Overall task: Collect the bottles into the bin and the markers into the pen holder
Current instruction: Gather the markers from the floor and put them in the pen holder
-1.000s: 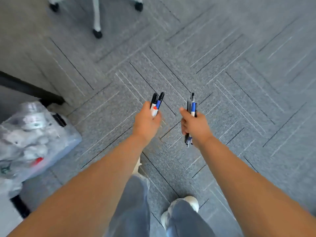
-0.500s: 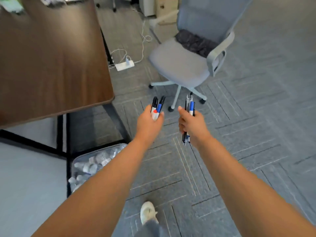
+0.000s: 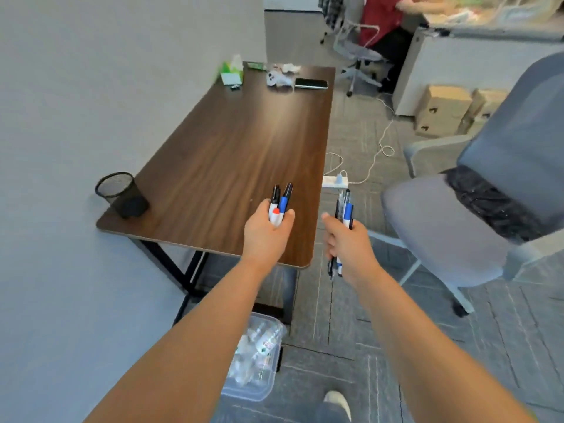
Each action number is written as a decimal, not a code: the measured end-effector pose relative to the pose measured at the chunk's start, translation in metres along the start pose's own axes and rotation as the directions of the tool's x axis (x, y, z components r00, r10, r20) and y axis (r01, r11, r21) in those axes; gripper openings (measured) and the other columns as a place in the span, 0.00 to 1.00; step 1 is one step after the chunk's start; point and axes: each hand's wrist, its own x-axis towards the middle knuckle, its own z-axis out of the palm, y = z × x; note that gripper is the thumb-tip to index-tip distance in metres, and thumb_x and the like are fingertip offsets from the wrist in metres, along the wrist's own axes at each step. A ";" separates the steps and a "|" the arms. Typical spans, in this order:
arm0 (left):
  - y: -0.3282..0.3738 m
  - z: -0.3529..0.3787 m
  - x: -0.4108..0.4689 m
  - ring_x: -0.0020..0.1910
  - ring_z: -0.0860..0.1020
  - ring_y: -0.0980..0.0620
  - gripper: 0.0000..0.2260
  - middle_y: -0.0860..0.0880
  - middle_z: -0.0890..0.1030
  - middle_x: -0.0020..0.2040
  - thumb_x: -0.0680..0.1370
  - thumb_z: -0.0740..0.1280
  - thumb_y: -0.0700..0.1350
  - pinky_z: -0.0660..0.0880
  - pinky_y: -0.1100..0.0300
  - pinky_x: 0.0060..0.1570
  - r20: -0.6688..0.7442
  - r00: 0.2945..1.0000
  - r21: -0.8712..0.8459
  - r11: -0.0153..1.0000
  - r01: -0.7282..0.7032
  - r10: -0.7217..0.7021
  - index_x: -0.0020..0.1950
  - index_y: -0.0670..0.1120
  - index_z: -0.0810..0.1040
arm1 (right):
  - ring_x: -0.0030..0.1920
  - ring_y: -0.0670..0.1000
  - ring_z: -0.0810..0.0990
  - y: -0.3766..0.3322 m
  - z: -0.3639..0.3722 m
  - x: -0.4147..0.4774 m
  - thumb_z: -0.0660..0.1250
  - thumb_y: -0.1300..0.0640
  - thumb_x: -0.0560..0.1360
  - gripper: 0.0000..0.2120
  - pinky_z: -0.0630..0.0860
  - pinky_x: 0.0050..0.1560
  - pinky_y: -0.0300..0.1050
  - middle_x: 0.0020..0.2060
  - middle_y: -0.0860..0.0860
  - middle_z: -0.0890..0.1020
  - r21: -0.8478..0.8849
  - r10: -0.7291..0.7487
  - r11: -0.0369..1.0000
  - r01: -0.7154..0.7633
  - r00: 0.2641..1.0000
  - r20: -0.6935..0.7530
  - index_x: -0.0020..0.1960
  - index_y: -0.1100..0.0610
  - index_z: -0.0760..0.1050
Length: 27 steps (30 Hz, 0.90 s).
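The bottle half of the task looks done. The clear plastic bin sits on the floor under the near edge of the wooden desk, with plastic bottles piled inside it. The step in hand is carrying the markers to their holder.

The left hand is above the desk's near right corner. Its fingers are curled in a fist round a bunch of markers whose black, blue and red ends stick up past the knuckles. The right hand is just off the desk's right edge, over the carpet. It is wrapped the same way round a second bunch held upright, with ends showing above and below the fist. That bunch is blurred, so I cannot count it; some may be pens, not markers.

The black mesh pen holder stands on the desk's near left corner, mouth up, well apart from both hands.

The next move probably calls for a reach leftward along the desk's near edge, the left hand first since it is closer. The bunch would need lining up over the mouth before the grip loosens. The holder looks light and stands close to the desk's edge, so a knock could tip it.
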 end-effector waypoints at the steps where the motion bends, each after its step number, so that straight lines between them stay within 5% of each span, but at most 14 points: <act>1: -0.002 -0.007 0.008 0.31 0.71 0.57 0.05 0.55 0.71 0.34 0.78 0.64 0.47 0.69 0.77 0.27 -0.064 0.998 -0.006 1.000 0.022 -0.023 0.47 0.48 0.69 | 0.22 0.46 0.62 -0.004 0.010 0.010 0.64 0.55 0.78 0.16 0.61 0.25 0.40 0.21 0.48 0.64 -0.006 0.023 1.000 -0.023 0.999 0.038 0.34 0.54 0.64; 4: -0.007 -0.031 0.023 0.29 0.69 0.57 0.07 0.53 0.71 0.32 0.78 0.64 0.47 0.68 0.74 0.25 -0.244 0.962 -0.047 0.993 0.112 -0.120 0.41 0.50 0.69 | 0.20 0.44 0.63 -0.018 0.044 0.031 0.65 0.55 0.77 0.14 0.63 0.24 0.37 0.19 0.46 0.66 -0.051 0.112 0.993 -0.105 0.981 0.160 0.35 0.53 0.66; 10: -0.023 -0.095 0.033 0.31 0.69 0.55 0.05 0.53 0.70 0.34 0.79 0.62 0.48 0.68 0.74 0.25 -0.503 0.829 -0.124 0.970 0.211 -0.245 0.50 0.47 0.70 | 0.20 0.44 0.63 -0.036 0.121 0.048 0.65 0.54 0.77 0.16 0.66 0.25 0.37 0.19 0.46 0.66 -0.167 0.094 0.986 -0.023 0.897 0.431 0.33 0.55 0.65; 14: -0.046 -0.155 0.047 0.30 0.67 0.55 0.08 0.52 0.68 0.31 0.79 0.63 0.48 0.67 0.62 0.29 -0.570 0.780 -0.174 0.966 0.192 -0.258 0.40 0.50 0.68 | 0.21 0.45 0.62 -0.033 0.187 0.046 0.64 0.55 0.78 0.16 0.65 0.25 0.37 0.21 0.49 0.66 -0.156 0.092 0.988 -0.005 0.829 0.551 0.33 0.57 0.65; 21: -0.087 -0.247 0.084 0.28 0.66 0.54 0.11 0.51 0.67 0.30 0.78 0.63 0.47 0.66 0.61 0.29 -0.580 0.772 -0.194 0.965 0.178 -0.259 0.36 0.51 0.67 | 0.20 0.45 0.63 -0.015 0.293 0.043 0.65 0.58 0.77 0.12 0.65 0.23 0.35 0.25 0.51 0.65 -0.078 0.043 0.997 -0.007 0.882 0.470 0.37 0.58 0.66; 24: -0.095 -0.278 0.107 0.30 0.68 0.56 0.06 0.53 0.69 0.32 0.78 0.63 0.48 0.68 0.71 0.28 -0.600 0.774 -0.157 0.978 0.135 -0.203 0.42 0.49 0.70 | 0.21 0.45 0.63 -0.017 0.329 0.049 0.65 0.56 0.77 0.12 0.66 0.24 0.35 0.24 0.50 0.67 -0.064 0.035 0.998 -0.008 0.899 0.436 0.37 0.58 0.67; 27: -0.102 -0.298 0.129 0.32 0.70 0.55 0.05 0.53 0.70 0.33 0.79 0.63 0.48 0.68 0.68 0.31 -0.622 0.754 -0.161 0.977 0.139 -0.210 0.48 0.47 0.70 | 0.21 0.45 0.63 -0.021 0.360 0.063 0.65 0.55 0.77 0.13 0.66 0.24 0.35 0.24 0.50 0.67 -0.055 0.024 0.998 -0.001 0.907 0.420 0.37 0.58 0.68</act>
